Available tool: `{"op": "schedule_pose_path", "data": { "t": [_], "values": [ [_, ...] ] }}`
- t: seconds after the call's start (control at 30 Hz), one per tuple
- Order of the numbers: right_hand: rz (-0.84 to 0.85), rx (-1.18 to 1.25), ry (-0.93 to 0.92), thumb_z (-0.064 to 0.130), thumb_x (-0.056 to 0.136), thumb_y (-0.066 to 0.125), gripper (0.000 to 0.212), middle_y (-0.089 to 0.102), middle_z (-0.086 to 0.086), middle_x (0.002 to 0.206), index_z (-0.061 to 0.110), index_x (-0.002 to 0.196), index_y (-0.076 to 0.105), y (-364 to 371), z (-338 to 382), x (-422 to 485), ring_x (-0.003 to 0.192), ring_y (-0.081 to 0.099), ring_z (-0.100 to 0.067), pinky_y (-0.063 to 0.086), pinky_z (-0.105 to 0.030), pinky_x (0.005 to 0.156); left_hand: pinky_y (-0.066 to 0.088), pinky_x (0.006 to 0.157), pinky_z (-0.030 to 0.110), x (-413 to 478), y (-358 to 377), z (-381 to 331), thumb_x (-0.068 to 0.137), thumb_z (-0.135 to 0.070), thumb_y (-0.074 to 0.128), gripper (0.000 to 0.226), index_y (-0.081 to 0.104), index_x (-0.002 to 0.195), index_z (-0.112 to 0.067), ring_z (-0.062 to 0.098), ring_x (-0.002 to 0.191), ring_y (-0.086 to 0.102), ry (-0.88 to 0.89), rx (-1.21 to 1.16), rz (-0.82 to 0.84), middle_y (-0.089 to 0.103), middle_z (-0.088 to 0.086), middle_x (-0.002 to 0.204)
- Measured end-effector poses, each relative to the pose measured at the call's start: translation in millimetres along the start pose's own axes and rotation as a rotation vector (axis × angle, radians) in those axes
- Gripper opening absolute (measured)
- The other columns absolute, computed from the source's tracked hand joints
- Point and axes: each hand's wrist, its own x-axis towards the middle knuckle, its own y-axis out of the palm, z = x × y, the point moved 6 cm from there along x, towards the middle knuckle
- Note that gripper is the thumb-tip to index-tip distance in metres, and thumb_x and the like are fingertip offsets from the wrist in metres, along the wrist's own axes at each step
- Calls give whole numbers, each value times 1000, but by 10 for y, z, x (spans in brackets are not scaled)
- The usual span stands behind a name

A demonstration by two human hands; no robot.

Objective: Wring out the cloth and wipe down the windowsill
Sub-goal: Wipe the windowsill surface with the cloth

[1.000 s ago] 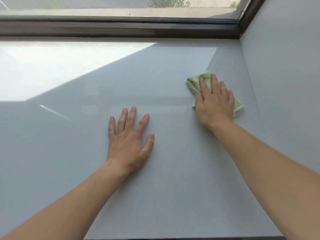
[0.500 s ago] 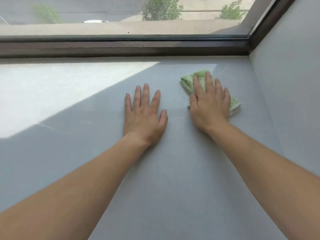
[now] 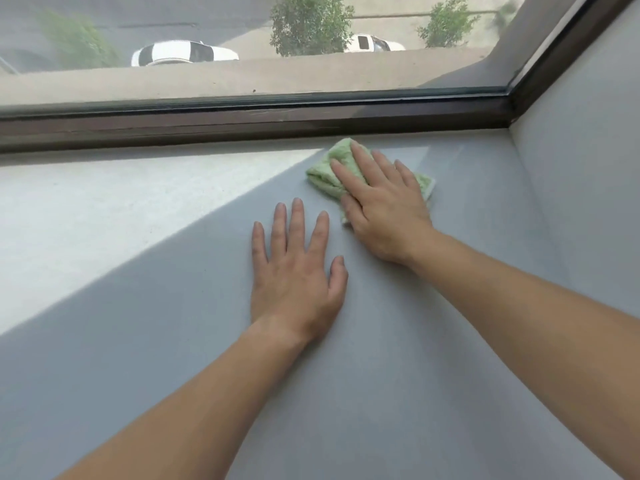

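A folded light green cloth lies flat on the pale grey windowsill, close to the dark window frame. My right hand presses down on the cloth with fingers spread, covering most of it; only the cloth's left part and right corner show. My left hand rests flat on the bare sill just left of and nearer than the right hand, palm down, fingers apart, holding nothing.
The dark brown window frame runs along the back of the sill. A grey side wall closes the sill on the right. A sunlit patch covers the sill's left part. Cars and trees show outside the glass.
My right hand has slid the cloth away from me, up toward the window frame. My left hand has moved forward and right on the sill, ending beside the right hand.
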Motion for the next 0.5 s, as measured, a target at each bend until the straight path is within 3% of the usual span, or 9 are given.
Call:
{"op": "schedule_pose_path", "data": {
  "t": [0.1,0.2,0.33,0.5],
  "values": [
    [-33,-23,48,43,104,26,53,6,6,168,40,157,19,-19,-384,-35,153,11,-24,8,-45,123,-2,121,53,-16,10,14,94,-52,20,68,11,157,-27,25,153,-10,2,9,18,-2,8,167],
    [-117,-42,303,39,104,30,53,13,-2,168,33,156,26,-184,-1108,-127,149,20,-29,17,-46,120,-5,121,53,-19,15,-7,95,-53,14,68,3,157,-28,24,151,-17,7,9,43,-9,7,166],
    [-148,-17,620,38,105,27,55,7,-4,168,29,158,20,-237,-1418,-227,151,13,-28,11,-48,122,-7,121,54,-17,2,-17,94,-52,12,68,6,157,-27,25,152,-16,4,2,48,-8,8,166],
    [-109,-137,492,38,105,22,57,7,-7,168,21,159,17,-272,-1429,-302,153,3,-26,3,-43,121,-7,121,54,-74,-103,-238,93,-46,20,65,28,153,-24,26,153,-4,84,-112,-6,10,13,165]
  ]
}}
